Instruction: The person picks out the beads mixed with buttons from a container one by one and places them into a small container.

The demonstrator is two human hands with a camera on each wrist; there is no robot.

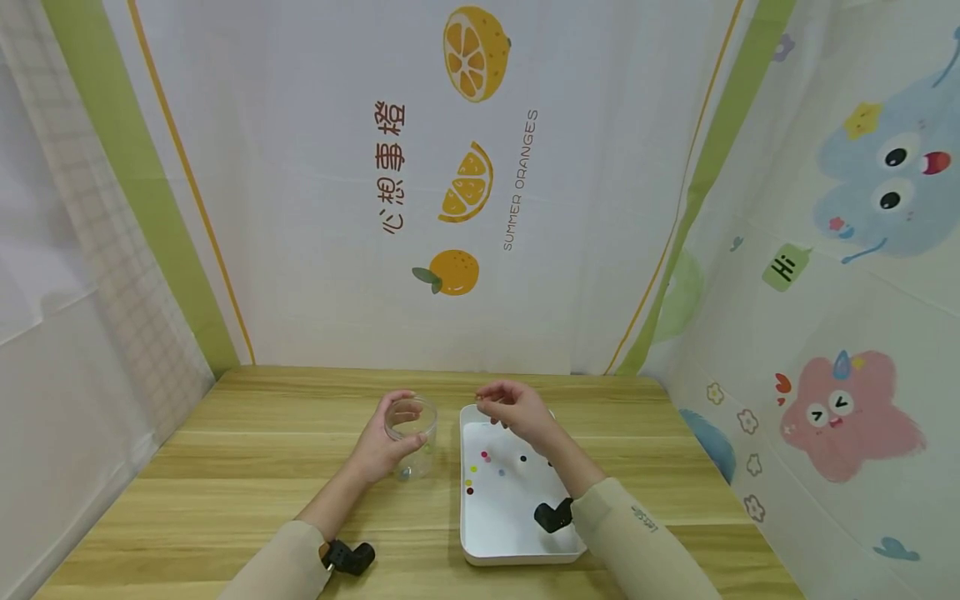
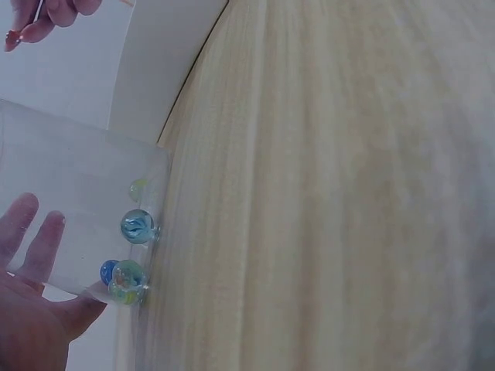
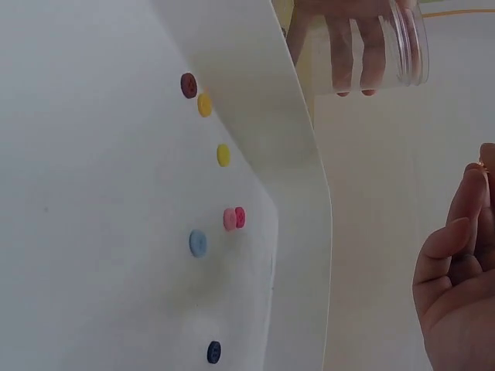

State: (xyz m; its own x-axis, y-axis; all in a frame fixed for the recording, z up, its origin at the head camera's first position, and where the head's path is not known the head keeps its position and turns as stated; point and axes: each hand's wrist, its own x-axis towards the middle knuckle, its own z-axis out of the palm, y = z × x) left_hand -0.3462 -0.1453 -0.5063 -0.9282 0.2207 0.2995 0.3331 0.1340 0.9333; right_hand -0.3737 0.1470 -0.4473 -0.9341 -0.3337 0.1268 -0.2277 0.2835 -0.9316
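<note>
My left hand (image 1: 372,450) grips a clear plastic jar (image 1: 422,461) by its side, fingers and thumb around it. The jar has an open mouth at the top, and several glass marbles (image 2: 138,226) lie at its bottom, blue and greenish ones among them. Over the far end of a white tray (image 1: 517,559), my right hand (image 1: 522,412) pinches a small orange-red piece (image 2: 13,36) between thumb and fingertips. Its exact kind is too small to tell. Several round buttons (image 3: 198,243) are scattered on the tray floor: pink, yellow, light blue, dark red and dark blue.
The tray stands on a wood-grain table (image 1: 247,467), to the right of the jar. Printed curtains (image 1: 322,250) hang behind the table and along its right side. Black wrist cameras (image 1: 348,557) are strapped at both sleeves, the right one above the tray.
</note>
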